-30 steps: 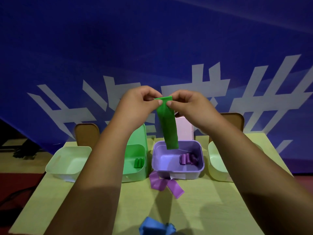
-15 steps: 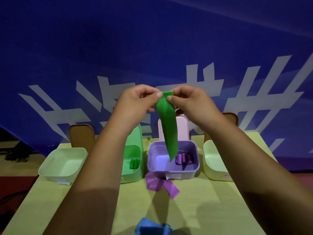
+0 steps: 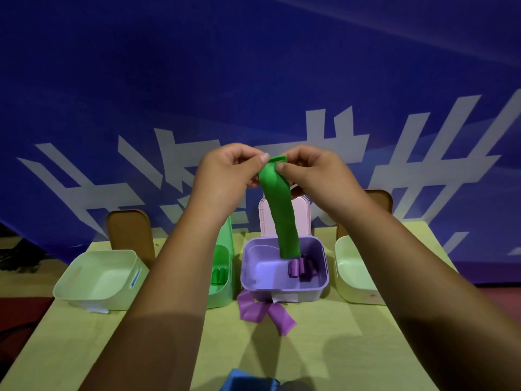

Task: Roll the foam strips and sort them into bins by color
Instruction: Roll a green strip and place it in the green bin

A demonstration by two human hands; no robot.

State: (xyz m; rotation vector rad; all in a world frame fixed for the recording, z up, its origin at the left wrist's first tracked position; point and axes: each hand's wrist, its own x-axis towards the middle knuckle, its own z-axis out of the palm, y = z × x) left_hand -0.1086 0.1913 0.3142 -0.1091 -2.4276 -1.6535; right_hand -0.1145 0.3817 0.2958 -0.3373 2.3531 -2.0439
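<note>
A green foam strip [image 3: 282,210] hangs down in front of me, above the purple bin [image 3: 321,289]. My left hand [image 3: 228,176] and my right hand [image 3: 313,173] both pinch its top end, thumbs facing each other. The purple bin holds several rolled purple strips [image 3: 300,268]. The green bin [image 3: 222,292], partly behind my left forearm, holds green rolls [image 3: 218,275]. Loose purple strips [image 3: 265,313] lie on the table in front of the purple bin. A blue strip [image 3: 248,382] shows at the bottom edge.
A pale green bin [image 3: 84,294] stands at the left of the yellow table [image 3: 338,348], another pale bin [image 3: 355,280] at the right. Bin lids [image 3: 129,232] lean upright behind the bins. A blue banner fills the background.
Both hands have kept their pinch on the strip's top end. The hanging strip has swung and now hangs straighter, its lower end over the purple bin.
</note>
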